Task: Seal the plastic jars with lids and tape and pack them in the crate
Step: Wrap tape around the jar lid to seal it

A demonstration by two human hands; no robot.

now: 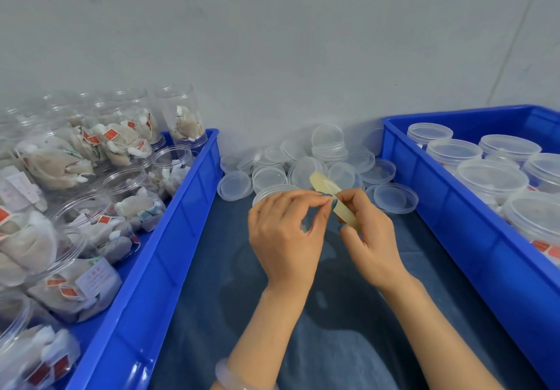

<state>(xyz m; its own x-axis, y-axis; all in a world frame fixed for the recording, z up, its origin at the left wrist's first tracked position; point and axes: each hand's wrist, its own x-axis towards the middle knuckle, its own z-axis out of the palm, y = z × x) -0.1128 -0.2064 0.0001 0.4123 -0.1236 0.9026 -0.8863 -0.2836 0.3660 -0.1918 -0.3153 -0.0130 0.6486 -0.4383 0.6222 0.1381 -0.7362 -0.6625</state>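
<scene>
Teal-nailed fingers (322, 199) of the left hand (285, 232) were pinched together, thumb against forefinger, right at the edge of the tape roll (324, 183). They seemed to be picking at its loose end, though the end itself was too small to make out. The other fingers of that hand were curled in loosely and held nothing. The right hand (368, 238) gripped the roll from below and behind, fingers wrapped round it, and presented it edge-on and tilted. That would steady it so the left could peel a strip free.

Both hands worked above a dark blue surface, between two crates. At twelve o'clock from them lay a loose heap of clear lids (303, 168), near enough to reach without leaning. At nine o'clock the left crate (181, 217) held open jars (127, 183), filled with paper sachets and without lids, probably the stock waiting to be sealed. At three o'clock the right crate (454, 217) held lidded jars (491, 177) standing upright and close together, apparently the finished ones. No jar was in hand or between the crates, so the step looked like readying tape before the next jar was taken up. A pale bracelet (230, 374) sat on the left wrist at six o'clock.
</scene>
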